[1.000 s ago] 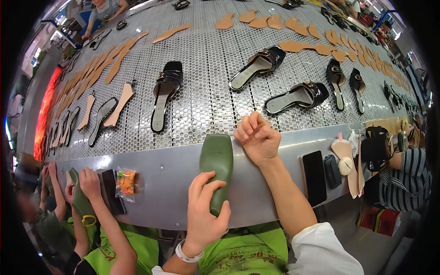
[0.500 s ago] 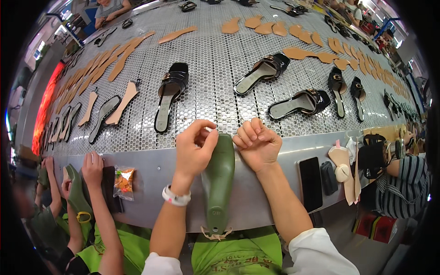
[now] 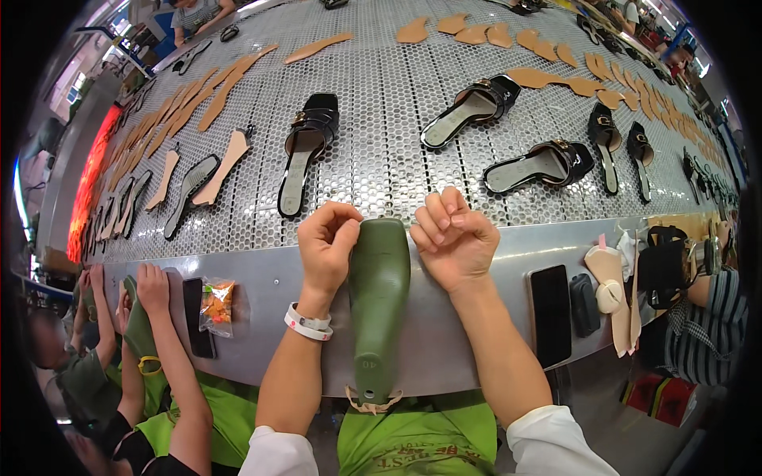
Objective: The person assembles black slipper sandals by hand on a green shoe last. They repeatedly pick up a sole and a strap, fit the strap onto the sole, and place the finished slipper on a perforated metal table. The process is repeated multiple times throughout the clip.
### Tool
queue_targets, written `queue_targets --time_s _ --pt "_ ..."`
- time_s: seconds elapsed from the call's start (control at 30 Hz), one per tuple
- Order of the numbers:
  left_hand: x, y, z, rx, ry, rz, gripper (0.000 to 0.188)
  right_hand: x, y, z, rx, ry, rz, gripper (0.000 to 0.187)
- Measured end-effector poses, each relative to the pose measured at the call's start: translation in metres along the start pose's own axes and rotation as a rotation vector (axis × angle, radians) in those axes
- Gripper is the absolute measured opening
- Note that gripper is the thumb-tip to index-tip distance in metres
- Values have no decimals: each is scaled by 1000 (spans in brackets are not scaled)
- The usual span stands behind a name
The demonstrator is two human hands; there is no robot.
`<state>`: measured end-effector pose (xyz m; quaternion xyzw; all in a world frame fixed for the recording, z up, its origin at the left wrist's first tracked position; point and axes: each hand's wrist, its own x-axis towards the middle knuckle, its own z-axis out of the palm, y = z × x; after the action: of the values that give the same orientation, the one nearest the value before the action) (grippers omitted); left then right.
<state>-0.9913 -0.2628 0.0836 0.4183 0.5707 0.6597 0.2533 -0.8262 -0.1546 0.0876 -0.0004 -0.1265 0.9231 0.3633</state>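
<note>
A green shoe last (image 3: 381, 293) lies lengthwise before me on the metal ledge, toe pointing toward the conveyor. At the left edge of its toe is my left hand (image 3: 327, 247), with thumb and fingertips pinched together; whatever they hold is hidden. My right hand (image 3: 458, 242) is just right of the toe, palm side partly up and fingers curled inward; I cannot make out anything in it. Thin pale ties (image 3: 373, 408) hang around the last's heel end, near my green apron (image 3: 417, 440). A white band circles my left wrist.
On the perforated conveyor (image 3: 373, 119) lie black slide sandals (image 3: 305, 155) and tan insoles (image 3: 317, 47). The ledge carries a phone (image 3: 549, 313), a dark case (image 3: 585, 305), tan pieces with a tape roll, and a snack bag (image 3: 217, 305). Co-workers sit left and right.
My left fingers have drawn back from over the toe to its left edge. The right hand stays beside the toe, fingers still curled. The whole view has shifted slightly.
</note>
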Motion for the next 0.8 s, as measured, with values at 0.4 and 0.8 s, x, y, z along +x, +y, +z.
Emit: queue_targets --time_s 0.4,0.8 --pt "3 3 -18 249 -33 215 16 3 14 7 -139 25 -6 14" --pt "6 15 -28 437 -140 329 27 7 43 5 -1045 129 -84 32"
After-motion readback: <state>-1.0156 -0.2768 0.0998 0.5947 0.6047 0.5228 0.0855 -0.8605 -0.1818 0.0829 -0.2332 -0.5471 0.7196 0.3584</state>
